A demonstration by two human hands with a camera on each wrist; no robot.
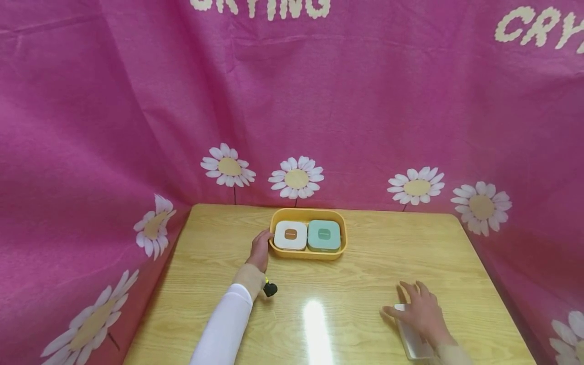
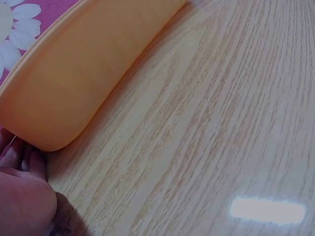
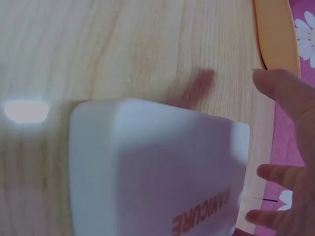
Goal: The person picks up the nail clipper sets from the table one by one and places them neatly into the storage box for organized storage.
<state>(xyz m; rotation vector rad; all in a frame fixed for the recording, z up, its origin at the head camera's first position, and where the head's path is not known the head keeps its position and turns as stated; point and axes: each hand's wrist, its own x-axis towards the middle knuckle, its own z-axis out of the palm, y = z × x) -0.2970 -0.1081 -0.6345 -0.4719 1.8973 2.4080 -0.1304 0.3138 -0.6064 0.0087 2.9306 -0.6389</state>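
A yellow-orange tray [image 1: 307,255] stands near the back of the table. In it sit a white square box [image 1: 290,243] with a brown label and a mint-green square box [image 1: 324,243], side by side. My left hand [image 1: 260,249] touches the tray's left end; in the left wrist view its fingers [image 2: 22,155] lie by the tray's corner, partly hidden behind it. At the front right, my right hand [image 1: 425,313] hovers spread over a white case [image 1: 412,340]. "MANICURE" is printed on this case [image 3: 172,157] in orange, and thumb and fingers stand apart around its far end.
The wooden table [image 1: 365,279] reflects a bright light near its front. A pink cloth [image 1: 319,101] with daisies hangs behind the table and along both sides. A small black item [image 1: 270,289] with a yellow bit hangs at the left wrist.
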